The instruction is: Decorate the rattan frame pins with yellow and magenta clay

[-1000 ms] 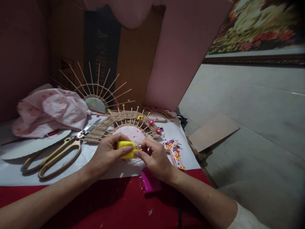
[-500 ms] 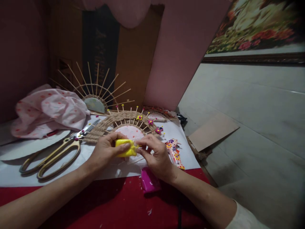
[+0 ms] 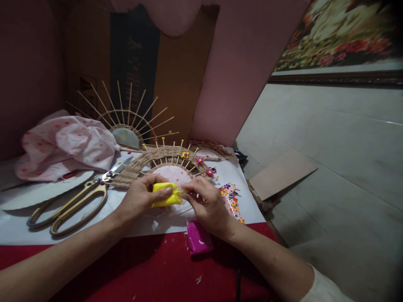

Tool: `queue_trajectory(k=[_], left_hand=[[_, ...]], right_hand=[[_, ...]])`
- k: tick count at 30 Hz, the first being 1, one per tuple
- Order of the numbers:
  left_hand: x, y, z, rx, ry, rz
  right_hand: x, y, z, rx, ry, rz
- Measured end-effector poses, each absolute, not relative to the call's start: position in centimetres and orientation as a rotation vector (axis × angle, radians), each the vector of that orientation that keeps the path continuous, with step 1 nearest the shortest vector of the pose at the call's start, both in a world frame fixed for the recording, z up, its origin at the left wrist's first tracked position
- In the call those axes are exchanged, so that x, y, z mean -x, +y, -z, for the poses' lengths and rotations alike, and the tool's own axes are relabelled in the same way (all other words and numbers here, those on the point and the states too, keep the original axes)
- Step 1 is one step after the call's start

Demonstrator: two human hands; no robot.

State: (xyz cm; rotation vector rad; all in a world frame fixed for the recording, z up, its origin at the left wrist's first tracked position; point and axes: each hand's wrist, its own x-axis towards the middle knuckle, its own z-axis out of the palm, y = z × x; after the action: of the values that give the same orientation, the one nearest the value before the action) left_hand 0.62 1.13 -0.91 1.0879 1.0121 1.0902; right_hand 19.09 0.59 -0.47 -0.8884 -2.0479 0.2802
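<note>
My left hand point(image 3: 138, 199) is closed around a packet of yellow modelling clay point(image 3: 164, 195), with the thumb on top. At the packet's right end, my right hand point(image 3: 209, 205) pinches the clear wrapper and a bit of yellow; the fingers hide exactly how much. Just behind both hands lies a woven twine fan point(image 3: 135, 165) with a dotted pink half-round centre point(image 3: 172, 173). Yellow and magenta beads tip its sticks, and small flowers point(image 3: 200, 161) decorate its right side. Below my right hand rests a packet of magenta clay point(image 3: 199, 238).
Large scissors point(image 3: 78, 201) lie at left beside crumpled dotted cloth point(image 3: 67, 144). An unfinished stick fan point(image 3: 126, 136) leans against a cardboard box point(image 3: 181, 88). A floral-patterned piece point(image 3: 232, 203) lies right of my right hand. White paper point(image 3: 252, 209) covers part of the red surface point(image 3: 151, 268).
My right fingers have shifted slightly at the packet's open end, and a little yellow now shows between them and the packet. The view has moved very slightly.
</note>
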Motion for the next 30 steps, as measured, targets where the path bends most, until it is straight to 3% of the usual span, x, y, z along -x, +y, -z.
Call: queue_trajectory(k=[18,30], left_hand=[[-1.19,0.57,0.64,-1.236,1.027,-1.153],[-1.24,0.39,0.71,-1.356,1.059,-1.173]], right_hand=[[-18.74,0.84,0.59,0.918,-1.953,-0.623],[-18.78,0.51,0.84,0.868,-2.040,-0.558]])
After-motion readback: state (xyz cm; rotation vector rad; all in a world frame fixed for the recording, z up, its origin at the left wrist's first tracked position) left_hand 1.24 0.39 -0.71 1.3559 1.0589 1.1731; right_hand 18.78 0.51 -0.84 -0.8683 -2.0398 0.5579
